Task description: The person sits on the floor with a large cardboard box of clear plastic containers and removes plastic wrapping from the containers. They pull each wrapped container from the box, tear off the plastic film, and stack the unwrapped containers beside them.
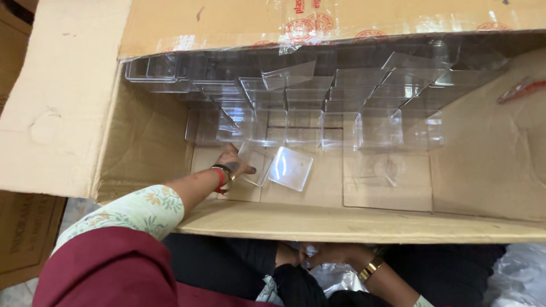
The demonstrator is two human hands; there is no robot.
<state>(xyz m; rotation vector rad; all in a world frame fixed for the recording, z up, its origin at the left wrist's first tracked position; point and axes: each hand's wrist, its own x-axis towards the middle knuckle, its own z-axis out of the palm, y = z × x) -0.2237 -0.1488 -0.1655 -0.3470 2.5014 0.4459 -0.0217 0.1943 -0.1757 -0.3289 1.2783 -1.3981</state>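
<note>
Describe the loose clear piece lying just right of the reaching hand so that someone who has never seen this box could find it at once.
Look into the large open cardboard box, whose far side is filled with stacked clear plastic containers. On the bare box floor in front of them, the left hand touches one clear container. Just right of it lies the flat clear square piece: loose, tilted cornerwise and frosty-bright, unlike the stacked ones.

Rows of clear square plastic boxes (341,108) are seen stacked against the far wall of a large brown cardboard carton (68,113); a taped, printed upper flap (341,20) is folded back above them; a red-handled tool (520,90) is laid on the right flap; crinkled clear plastic wrap (520,273) is seen at the lower right; another cardboard box (23,233) is stood at the left.
</note>
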